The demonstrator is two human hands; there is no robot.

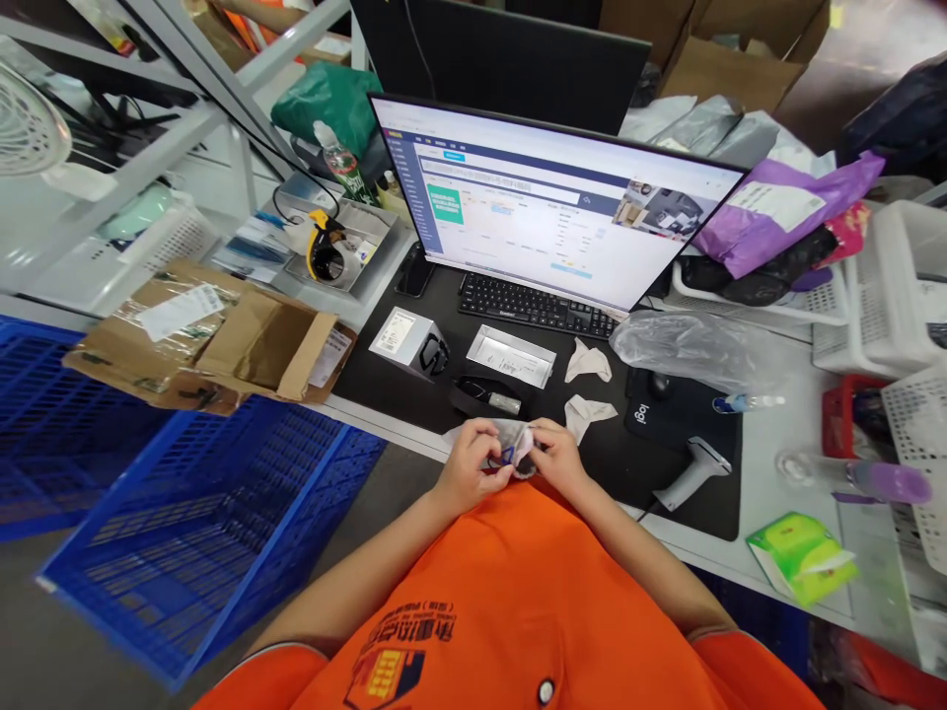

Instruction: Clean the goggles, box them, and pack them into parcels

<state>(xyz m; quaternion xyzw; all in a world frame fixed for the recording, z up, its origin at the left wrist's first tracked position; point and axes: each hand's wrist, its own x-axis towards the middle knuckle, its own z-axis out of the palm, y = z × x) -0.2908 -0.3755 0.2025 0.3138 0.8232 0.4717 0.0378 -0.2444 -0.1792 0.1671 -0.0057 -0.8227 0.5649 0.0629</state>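
My left hand and my right hand meet at the desk's front edge, both closed on a small grey cloth pouch with something dark and blue showing inside it. Just beyond my hands lies a black case on the black desk mat. A silver box lid and a small white box with black glasses leaning on it sit further back. Two crumpled white cloths lie to the right.
A monitor and keyboard stand behind. A barcode scanner, mouse and clear plastic bag are at right. An open cardboard box sits left, above blue crates. White baskets stand far right.
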